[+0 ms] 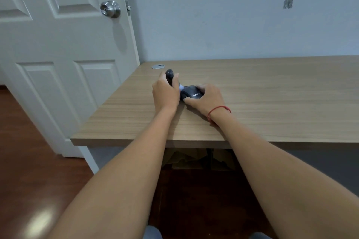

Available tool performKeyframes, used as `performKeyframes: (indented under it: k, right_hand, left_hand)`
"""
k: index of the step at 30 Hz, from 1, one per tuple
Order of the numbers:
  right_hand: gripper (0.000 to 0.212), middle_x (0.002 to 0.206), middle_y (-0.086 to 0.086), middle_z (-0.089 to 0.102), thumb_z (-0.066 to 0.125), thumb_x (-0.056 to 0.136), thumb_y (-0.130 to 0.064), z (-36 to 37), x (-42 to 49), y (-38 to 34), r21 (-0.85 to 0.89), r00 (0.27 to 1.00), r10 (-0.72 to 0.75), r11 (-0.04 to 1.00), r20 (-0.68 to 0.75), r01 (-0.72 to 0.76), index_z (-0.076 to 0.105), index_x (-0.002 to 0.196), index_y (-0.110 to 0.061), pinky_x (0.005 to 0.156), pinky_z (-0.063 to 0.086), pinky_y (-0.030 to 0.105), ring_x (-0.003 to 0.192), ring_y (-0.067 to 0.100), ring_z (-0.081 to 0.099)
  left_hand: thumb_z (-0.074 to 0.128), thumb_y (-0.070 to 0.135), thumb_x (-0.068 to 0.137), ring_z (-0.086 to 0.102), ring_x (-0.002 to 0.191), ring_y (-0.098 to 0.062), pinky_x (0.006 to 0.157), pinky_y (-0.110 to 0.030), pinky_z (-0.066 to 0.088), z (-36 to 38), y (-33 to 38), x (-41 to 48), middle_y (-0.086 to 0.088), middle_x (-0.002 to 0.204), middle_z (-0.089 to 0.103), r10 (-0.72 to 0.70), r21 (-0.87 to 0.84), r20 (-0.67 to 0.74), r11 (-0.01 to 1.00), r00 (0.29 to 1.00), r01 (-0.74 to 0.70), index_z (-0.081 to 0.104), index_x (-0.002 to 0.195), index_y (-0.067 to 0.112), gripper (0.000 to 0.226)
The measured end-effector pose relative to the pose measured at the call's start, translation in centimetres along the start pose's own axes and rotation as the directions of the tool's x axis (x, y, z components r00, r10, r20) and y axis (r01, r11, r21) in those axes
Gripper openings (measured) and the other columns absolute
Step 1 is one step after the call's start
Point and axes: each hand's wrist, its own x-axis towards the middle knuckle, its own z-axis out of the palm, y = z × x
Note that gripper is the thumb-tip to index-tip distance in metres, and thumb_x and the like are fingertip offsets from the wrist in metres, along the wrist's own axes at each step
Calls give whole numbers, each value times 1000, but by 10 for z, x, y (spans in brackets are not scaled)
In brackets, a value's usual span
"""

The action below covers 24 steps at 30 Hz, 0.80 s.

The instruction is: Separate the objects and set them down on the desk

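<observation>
Evidently to steady it, the right hand (206, 97) grips the black mouse (192, 93) on the desk (272, 91), while just left of the mouse the left hand (166, 94) holds a dark rounded object (169, 74) against it.

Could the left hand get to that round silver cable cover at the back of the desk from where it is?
Probably yes. The left hand sits just in front of the silver cable cover, with only bare desk between them. But it grips a dark handle, so its fingers are not free.

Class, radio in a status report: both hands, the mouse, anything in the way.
Left hand grips a dark rounded tool. Right hand holds the black computer mouse on the wooden desk. Nothing obstructing.
</observation>
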Motion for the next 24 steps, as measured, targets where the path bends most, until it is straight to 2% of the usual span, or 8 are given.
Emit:
performKeyframes:
  k: [5, 8, 11, 13, 15, 19, 21, 24]
  right_hand:
    - [29, 70, 0, 63, 74, 64, -37, -1, 0, 2, 46, 1000, 27, 999, -15, -26, 67, 78, -12, 52, 39, 23, 62, 13, 54]
    - [30, 77, -2, 69, 75, 64, -31, -1, 0, 1, 27, 1000, 11, 1000, 4, -11, 71, 89, -15, 56, 44, 20, 70, 13, 60]
    - [41, 82, -2, 71, 68, 56, -47, 3, 0, 1, -19, 999, 38, 999, -22, -39, 70, 89, -21, 81, 54, 36, 89, 22, 64]
    - [43, 89, -3, 71, 66, 61, -51, 2, 2, 2, -75, 995, 86, 993, -60, -90, 68, 93, -22, 102, 44, 45, 95, 22, 63]
    - [42, 98, -2, 71, 66, 71, -49, 0, 4, 4, -150, 982, 145, 975, -124, -163, 66, 102, -21, 117, 23, 47, 101, 20, 61]
    - [45, 100, -1, 72, 63, 75, -57, 0, 10, 6, -222, 955, 215, 940, -202, -259, 65, 104, -22, 119, 14, 48, 103, 22, 63]
    - [49, 102, 0, 72, 61, 76, -61, 2, 13, 7, -255, 947, 243, 921, -211, -293, 64, 106, -22, 118, 15, 49, 105, 23, 63]
    - [50, 107, 1, 70, 60, 78, -60, 3, 18, 7, -262, 939, 260, 912, -228, -316, 62, 108, -20, 118, 16, 50, 110, 25, 62]
  left_hand:
    - [61, 33, 91, 61, 76, -30, 72, -36, 49, -1, 1, 1, -17, 76, 67, -20, -107, 30, 994, 999, 23, 59, 80, -2, 36]
    - [59, 29, 91, 59, 78, -32, 70, -35, 44, -2, 0, 2, -16, 77, 66, -44, -7, 16, 999, 999, 44, 56, 79, 1, 31]
    - [56, 26, 93, 55, 73, -32, 64, -30, 37, -5, -1, 1, -5, 63, 59, -33, 89, 38, 996, 999, 29, 48, 75, 9, 26]
    - [56, 27, 94, 52, 56, -21, 56, -24, 37, -10, 0, 0, 7, 55, 49, -11, 122, 83, 993, 996, 0, 47, 75, 11, 26]
    - [56, 31, 95, 49, 47, -8, 51, -22, 37, -17, -4, 1, 7, 59, 51, 46, 190, 148, 979, 988, -74, 48, 76, 14, 26]
    - [61, 32, 90, 63, 76, -27, 69, -37, 50, -28, -22, 10, -8, 81, 71, 179, 327, 342, 897, 922, -296, 67, 86, 9, 24]
    - [63, 28, 85, 66, 85, -28, 75, -38, 53, -30, -24, 8, -6, 88, 74, 187, 329, 430, 879, 883, -346, 71, 92, 13, 19]
    - [61, 34, 74, 67, 99, -22, 86, -33, 52, -29, -20, 5, 0, 104, 74, 195, 313, 500, 868, 844, -385, 72, 94, 15, 30]
